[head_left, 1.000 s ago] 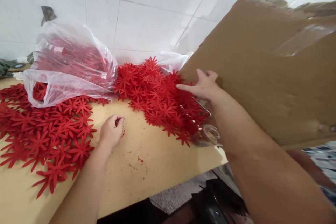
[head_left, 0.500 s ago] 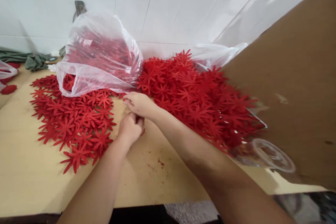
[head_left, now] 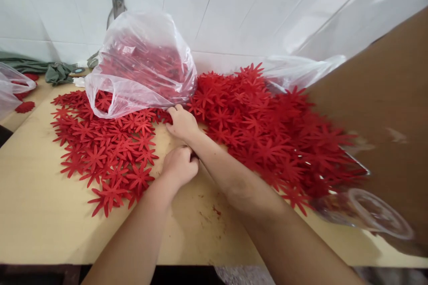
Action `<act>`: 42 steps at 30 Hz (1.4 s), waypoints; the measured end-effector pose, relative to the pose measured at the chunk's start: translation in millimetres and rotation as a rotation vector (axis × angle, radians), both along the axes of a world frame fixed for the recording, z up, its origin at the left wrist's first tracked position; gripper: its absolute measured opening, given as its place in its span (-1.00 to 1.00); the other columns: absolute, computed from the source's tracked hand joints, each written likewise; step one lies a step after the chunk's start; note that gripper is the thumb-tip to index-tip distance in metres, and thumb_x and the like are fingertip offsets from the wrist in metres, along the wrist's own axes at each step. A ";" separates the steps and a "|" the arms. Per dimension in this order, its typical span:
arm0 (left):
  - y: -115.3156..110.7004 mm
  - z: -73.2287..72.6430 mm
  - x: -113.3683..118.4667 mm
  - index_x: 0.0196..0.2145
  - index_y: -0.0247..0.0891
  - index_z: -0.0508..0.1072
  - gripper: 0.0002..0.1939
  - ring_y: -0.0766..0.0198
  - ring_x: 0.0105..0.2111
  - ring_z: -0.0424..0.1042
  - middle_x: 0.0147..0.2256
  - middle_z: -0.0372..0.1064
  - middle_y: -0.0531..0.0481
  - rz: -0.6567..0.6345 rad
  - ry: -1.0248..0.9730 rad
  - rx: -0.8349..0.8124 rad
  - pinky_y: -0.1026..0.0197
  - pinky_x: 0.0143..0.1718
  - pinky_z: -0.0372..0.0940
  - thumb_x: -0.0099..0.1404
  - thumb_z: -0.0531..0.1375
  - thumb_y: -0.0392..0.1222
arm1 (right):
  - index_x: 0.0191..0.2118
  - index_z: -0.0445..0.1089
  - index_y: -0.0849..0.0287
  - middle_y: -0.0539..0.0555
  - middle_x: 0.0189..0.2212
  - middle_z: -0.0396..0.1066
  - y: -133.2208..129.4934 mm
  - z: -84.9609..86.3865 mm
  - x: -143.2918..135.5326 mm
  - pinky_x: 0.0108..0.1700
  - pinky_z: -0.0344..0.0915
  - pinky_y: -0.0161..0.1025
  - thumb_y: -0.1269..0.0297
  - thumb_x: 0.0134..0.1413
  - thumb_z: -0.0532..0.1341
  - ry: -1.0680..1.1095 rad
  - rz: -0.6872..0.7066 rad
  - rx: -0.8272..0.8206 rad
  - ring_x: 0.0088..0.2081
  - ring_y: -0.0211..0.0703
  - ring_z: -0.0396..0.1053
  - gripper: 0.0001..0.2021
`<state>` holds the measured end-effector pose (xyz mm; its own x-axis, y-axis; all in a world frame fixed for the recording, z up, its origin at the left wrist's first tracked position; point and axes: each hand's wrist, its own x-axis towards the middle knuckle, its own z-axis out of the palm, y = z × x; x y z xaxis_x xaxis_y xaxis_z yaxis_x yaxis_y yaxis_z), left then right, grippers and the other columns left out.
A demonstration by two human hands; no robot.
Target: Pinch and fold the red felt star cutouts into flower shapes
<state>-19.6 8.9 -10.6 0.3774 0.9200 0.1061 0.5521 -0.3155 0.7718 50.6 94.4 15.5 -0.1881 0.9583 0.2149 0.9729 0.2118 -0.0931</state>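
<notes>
My left hand (head_left: 180,165) is closed in a fist above the table, just below the right wrist. Whatever it may hold is hidden. Beyond it, my right hand (head_left: 182,122) has its fingers apart, their tips at some red pieces beside the lower edge of a clear plastic bag (head_left: 143,71). The bag is full of red shapes. Left of my hands spreads a flat layer of red flower-shaped pieces (head_left: 113,156) with narrow petals. To the right rises a taller heap of similar red flower pieces (head_left: 254,129), partly behind my right forearm.
A brown cardboard panel (head_left: 377,111) stands at the right, with a clear plastic tub (head_left: 377,213) lying on its side by it. White tiles (head_left: 227,13) back the table (head_left: 36,213). Green cloth (head_left: 56,73) and another plastic bag (head_left: 8,89) lie at the far left.
My right hand has moved away from the left hand, and its fingers have spread toward the red pieces by the bag. My left hand stays closed. The view has shifted left slightly.
</notes>
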 end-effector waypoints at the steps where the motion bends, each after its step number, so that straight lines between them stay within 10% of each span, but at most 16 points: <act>1: -0.1 -0.7 0.2 -0.46 -0.24 0.44 -0.80 0.15 -0.40 0.37 -0.37 0.45 -0.13 -0.010 0.003 0.005 0.16 -0.36 0.22 0.07 0.02 -0.27 | -0.07 0.27 0.27 0.27 -0.12 0.26 -2.7 -0.5 1.1 -0.27 0.26 -0.13 0.34 -0.02 0.10 0.006 -0.001 0.002 -0.21 0.05 0.34 -0.66; 7: -1.2 0.7 1.3 -0.51 -0.24 0.43 -0.81 0.30 -0.45 0.30 -0.46 0.39 -0.01 -0.029 -0.280 -0.025 0.25 -0.39 0.19 0.11 0.03 -0.22 | -0.31 0.37 0.22 0.10 -0.38 0.40 -24.5 -1.5 31.2 -0.30 0.24 -0.22 0.44 -0.14 0.08 0.439 -0.019 0.087 -0.40 -0.17 0.31 -0.79; 15: 9.0 13.5 -6.2 -0.31 -0.27 0.33 -0.74 0.38 -0.39 0.34 -0.33 0.34 0.00 0.350 -1.135 -0.490 0.30 -0.36 0.26 0.13 0.09 -0.03 | -0.45 0.28 0.18 -0.05 -0.61 0.28 -77.0 10.8 47.2 -0.49 0.16 -0.32 0.29 -0.21 0.17 1.315 -0.054 -0.083 -0.58 -0.35 0.19 -0.89; 21: 9.5 15.4 -5.9 -0.27 -0.30 0.40 -0.71 0.28 -0.30 0.42 -0.34 0.43 -0.05 0.166 -1.224 -0.773 0.23 -0.27 0.33 0.19 0.06 -0.05 | -0.37 0.28 0.19 0.10 -0.35 0.36 -91.0 -5.5 20.9 -0.22 0.25 -0.19 0.29 -0.08 0.11 1.012 0.167 -0.036 -0.31 -0.19 0.31 -0.88; 30: 9.4 22.3 -3.6 -0.22 -0.29 0.41 -0.77 0.34 -0.38 0.45 -0.38 0.48 -0.04 0.156 -1.181 -0.892 0.31 -0.31 0.36 0.26 0.02 -0.21 | -0.07 0.25 0.33 0.32 -0.10 0.22 -94.5 11.3 29.4 -0.05 0.18 -0.02 0.22 -0.16 0.21 0.602 -0.105 0.179 -0.04 0.05 0.18 -0.53; 35: 9.6 28.5 -2.4 -0.25 -0.36 0.40 -0.77 0.31 -0.43 0.46 -0.39 0.47 -0.09 0.252 -1.152 -0.917 0.29 -0.42 0.37 0.25 0.01 -0.23 | -0.34 0.37 0.22 0.10 -0.41 0.38 -141.7 57.1 96.7 -0.31 0.27 -0.22 0.13 -0.02 0.11 0.741 -0.119 0.081 -0.37 -0.21 0.31 -0.75; 42: 6.8 28.8 -0.1 -0.26 -0.41 0.41 -0.70 0.23 -0.39 0.47 -0.37 0.47 -0.19 0.204 -1.142 -0.948 0.24 -0.44 0.38 0.25 -0.03 -0.17 | -0.54 0.31 0.18 0.04 -0.60 0.32 -216.1 66.1 230.1 -0.56 0.13 -0.30 0.05 -0.11 0.13 0.737 -0.772 -0.145 -0.60 -0.31 0.20 -0.72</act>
<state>-19.7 15.6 18.2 0.3649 0.8392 -0.4031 -0.5019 0.5420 0.6740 280.7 -121.7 81.6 0.6080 0.7881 -0.0966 0.5332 -0.4954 -0.6857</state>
